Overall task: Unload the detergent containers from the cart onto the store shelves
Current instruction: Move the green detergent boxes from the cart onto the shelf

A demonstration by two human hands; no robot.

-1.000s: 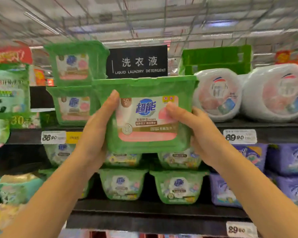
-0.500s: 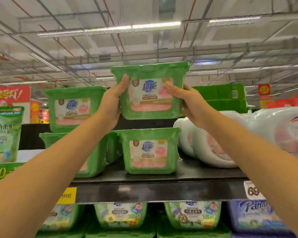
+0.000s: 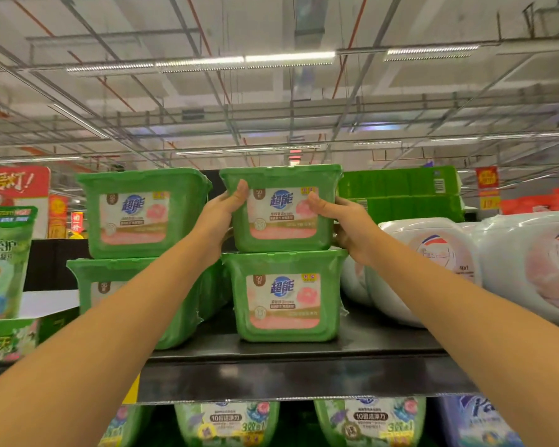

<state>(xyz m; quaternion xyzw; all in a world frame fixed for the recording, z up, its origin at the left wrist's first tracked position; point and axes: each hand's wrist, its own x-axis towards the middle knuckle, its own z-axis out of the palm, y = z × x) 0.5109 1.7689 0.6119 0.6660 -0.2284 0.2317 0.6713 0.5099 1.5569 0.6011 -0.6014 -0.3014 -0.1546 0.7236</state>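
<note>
A green detergent tub (image 3: 281, 217) with a pink and white label sits on top of a matching tub (image 3: 284, 298) on the dark top shelf (image 3: 304, 379). My left hand (image 3: 221, 214) grips its left side, thumb on the front. My right hand (image 3: 342, 222) grips its right side the same way. Just to the left stands another stack: an upper green tub (image 3: 142, 214) on a lower green tub (image 3: 91, 288), the lower one partly hidden by my left forearm.
White round detergent packs (image 3: 433, 262) lie on the shelf to the right, with green boxes (image 3: 400, 195) behind them. A green refill bag (image 3: 4, 262) stands at the far left. More green tubs (image 3: 226, 424) and a purple pack (image 3: 478, 424) fill the shelf below.
Both hands carried the tub from chest height in front of the shelves up over the top shelf, then lowered it onto the tub standing there. The view tilted upward.
</note>
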